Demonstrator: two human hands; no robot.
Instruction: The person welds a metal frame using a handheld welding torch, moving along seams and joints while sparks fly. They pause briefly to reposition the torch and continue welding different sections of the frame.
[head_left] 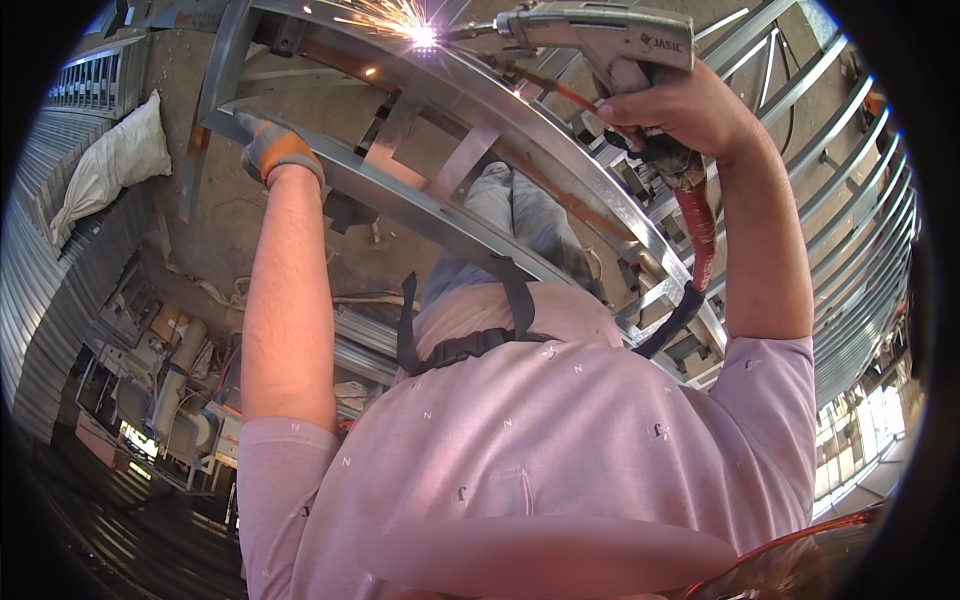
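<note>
A grey pistol-shaped welding gun [610,40] is held in my bare right hand [695,110], fingers wrapped round its grip. Its nozzle points left at the far bar [560,120] of a metal frame, where a bright white-violet glow and orange sparks burst out. From the grip a red-sleeved cable [697,235] runs down past my forearm. My left hand [275,150], in a grey and orange glove, is closed on the near bar [390,190] of the frame, close to its left corner. Its fingertips are partly hidden.
Curved rows of metal bars [850,200] stand at the right. A white sack [120,165] lies on stacked corrugated metal [40,290] at the left. Machinery [180,380] and hoses clutter the lower left. My legs [510,205] are beneath the frame's near bar.
</note>
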